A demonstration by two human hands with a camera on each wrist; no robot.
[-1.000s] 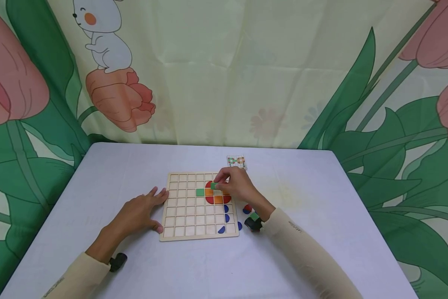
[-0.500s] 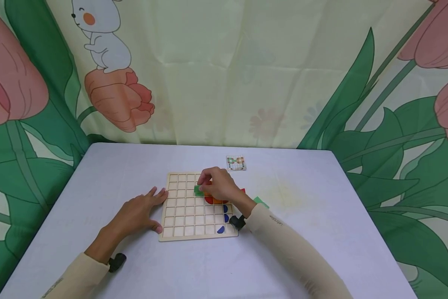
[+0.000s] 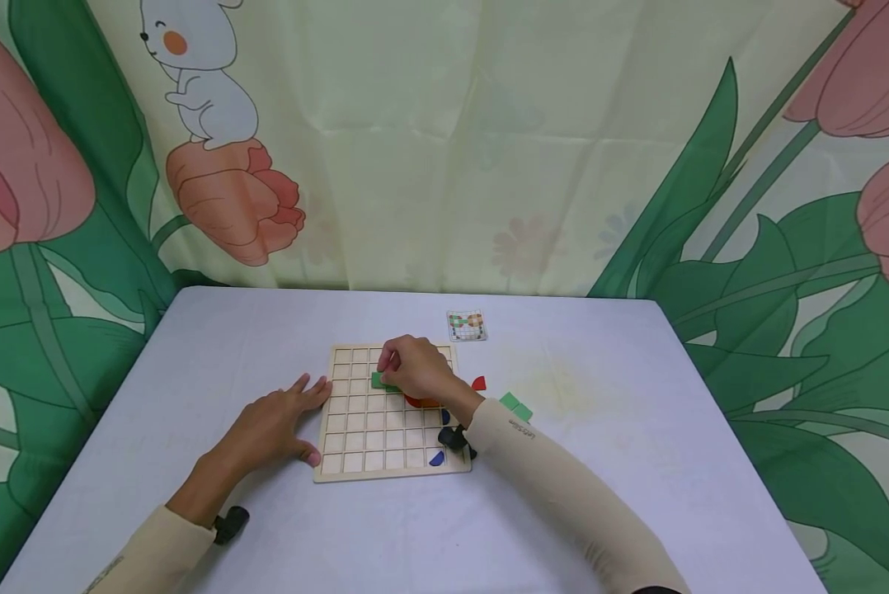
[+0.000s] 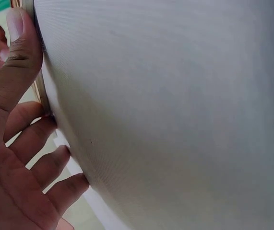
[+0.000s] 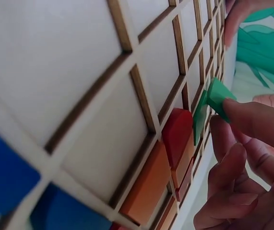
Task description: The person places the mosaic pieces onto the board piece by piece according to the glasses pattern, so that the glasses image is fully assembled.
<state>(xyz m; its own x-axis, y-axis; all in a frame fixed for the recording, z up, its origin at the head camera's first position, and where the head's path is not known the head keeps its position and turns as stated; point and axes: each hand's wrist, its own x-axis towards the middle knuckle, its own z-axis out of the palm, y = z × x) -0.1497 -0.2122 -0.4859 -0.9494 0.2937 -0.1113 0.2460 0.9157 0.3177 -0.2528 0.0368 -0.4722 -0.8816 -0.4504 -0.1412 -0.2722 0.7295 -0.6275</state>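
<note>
My right hand (image 3: 418,369) pinches a green square tile (image 5: 219,97) between thumb and finger. The tile is tilted over the wooden grid board (image 3: 355,440), right beside a green tile (image 5: 200,120) set in a cell. Close by in the right wrist view, a red rounded piece (image 5: 176,134) and an orange square tile (image 5: 146,184) sit in their cells. My left hand (image 3: 279,422) lies at the board's left edge with fingers spread, thumb (image 4: 24,57) and fingertips touching the edge. In the head view, my right hand hides part of the coloured pieces.
Behind the board lies a small pattern card (image 3: 467,326). To its right are a loose red piece (image 3: 478,383) and green tiles (image 3: 516,407) on the white-covered table (image 3: 600,462). A blue rounded piece (image 3: 436,458) is on the board's near right part.
My right hand has moved left across the board with the green tile, past the red and orange pieces to the placed green tile. My left hand stays at the left edge.
</note>
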